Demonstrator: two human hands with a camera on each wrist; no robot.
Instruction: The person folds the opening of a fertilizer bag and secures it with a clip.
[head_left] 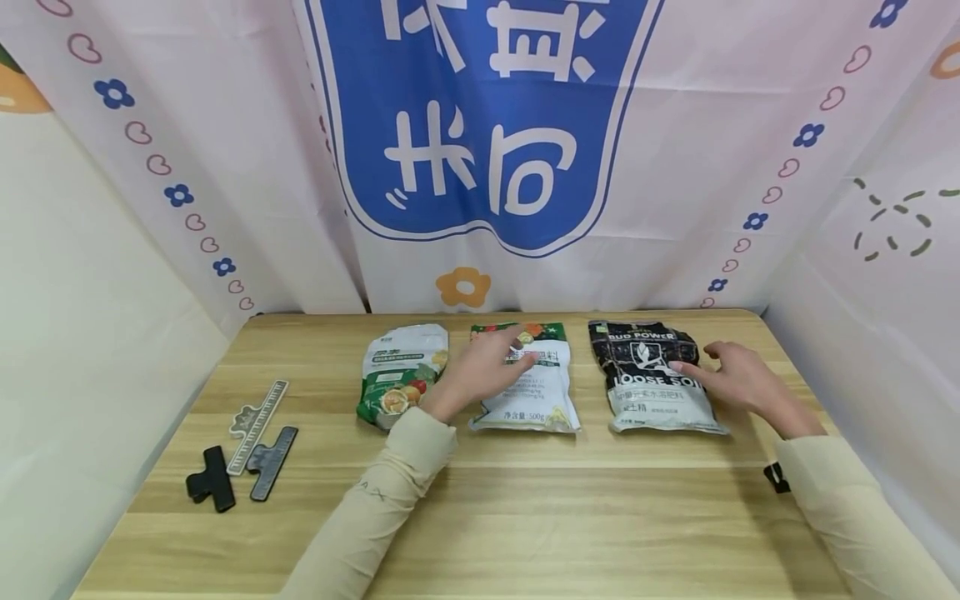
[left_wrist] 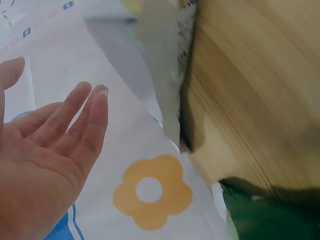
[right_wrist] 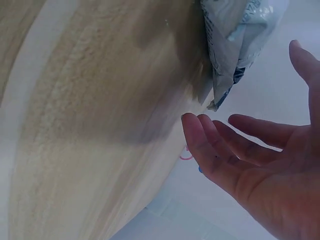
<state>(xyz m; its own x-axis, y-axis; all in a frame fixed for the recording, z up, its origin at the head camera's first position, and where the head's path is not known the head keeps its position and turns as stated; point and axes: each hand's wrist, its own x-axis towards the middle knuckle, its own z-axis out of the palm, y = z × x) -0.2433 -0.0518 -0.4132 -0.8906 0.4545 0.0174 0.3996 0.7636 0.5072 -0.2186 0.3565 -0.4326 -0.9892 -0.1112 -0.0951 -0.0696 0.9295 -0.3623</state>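
Note:
Three packaged bags lie in a row towards the back of the table. My left hand hovers over the middle white bag with a green top, its fingers relaxed and nothing in them. In the left wrist view that hand shows an empty palm. At the right edge of the black and silver "Loose Soil" bag is my right hand, thumb over the bag's side. The right wrist view shows the fingers loosely bent beside the bag's corner. Left of the left hand lies a green and white bag with fruit pictures.
At the table's left lie a black clip, a grey ruler clip and a white ruler clip. Another small black clip is partly hidden by the right sleeve. A printed curtain hangs behind the wooden table.

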